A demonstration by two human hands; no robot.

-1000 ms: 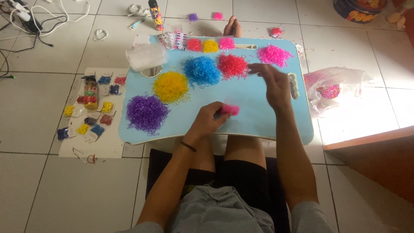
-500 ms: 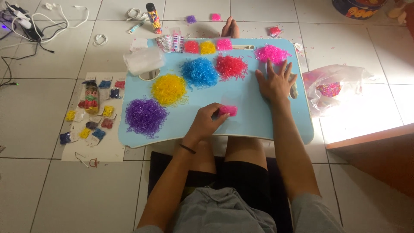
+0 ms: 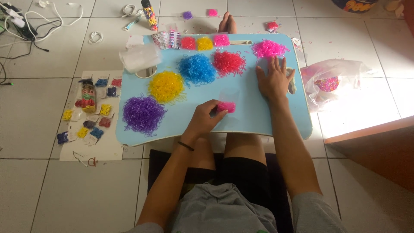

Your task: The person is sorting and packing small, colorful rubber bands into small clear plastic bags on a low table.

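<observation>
Five loose heaps of tiny elastic bands sit on the pale blue lap tray (image 3: 258, 118). Going left to right: small filled packets (image 3: 86, 125) lie on the floor beside it, then come the purple heap (image 3: 143, 114), yellow heap (image 3: 166, 86), blue heap (image 3: 197, 69) and red heap (image 3: 228, 63). The left hand (image 3: 202, 121) is closed, pinching a small pink packet (image 3: 226, 107) near the tray's front edge. The right hand (image 3: 274, 80) lies open and flat, fingertips just below the pink heap (image 3: 268, 48). A gentle sweep would probably gather pink bands without scattering them; the red heap nearby risks mixing. A plastic bag (image 3: 334, 80) sits rightmost.
</observation>
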